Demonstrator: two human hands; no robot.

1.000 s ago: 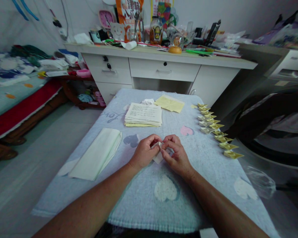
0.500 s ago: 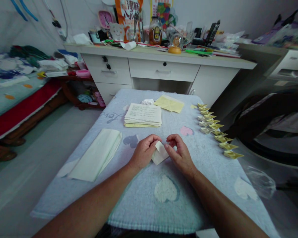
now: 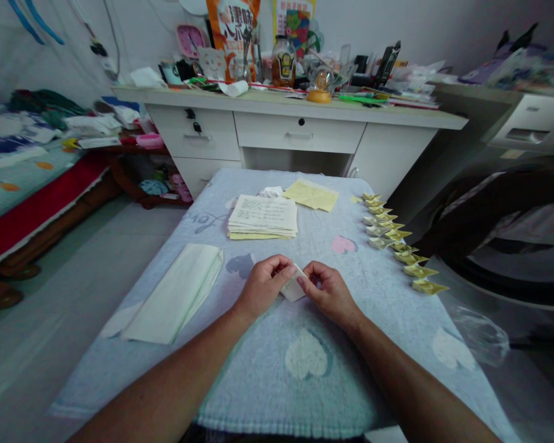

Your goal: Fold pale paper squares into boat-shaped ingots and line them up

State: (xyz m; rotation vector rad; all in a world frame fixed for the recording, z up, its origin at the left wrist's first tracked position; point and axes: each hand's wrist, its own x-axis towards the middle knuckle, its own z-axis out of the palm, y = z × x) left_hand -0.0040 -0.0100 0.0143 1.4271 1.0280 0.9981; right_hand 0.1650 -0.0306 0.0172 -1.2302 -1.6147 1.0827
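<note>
A small folded piece of pale paper (image 3: 294,290) is held between both hands above the cloth-covered table. My left hand (image 3: 264,284) pinches its left side with thumb and fingers. On its right edge, my right hand (image 3: 330,288) is closed, thumb pressed on the paper and fingers curled behind. Beyond the hands lies a stack of handwritten paper sheets (image 3: 263,215). Several folded yellow paper boats (image 3: 415,271) stand in a row along the table's right side.
A folded pale cloth or paper bundle (image 3: 175,295) lies at the left. Yellow sheets (image 3: 311,194) and a crumpled white tissue (image 3: 271,192) rest behind the stack. A cluttered white desk (image 3: 300,132) stands beyond the table; a washing machine (image 3: 530,132) is at the right.
My right hand has moved in to the left and now grips the paper's right edge. The paper's raised flap has been pressed down. The view has shifted slightly.
</note>
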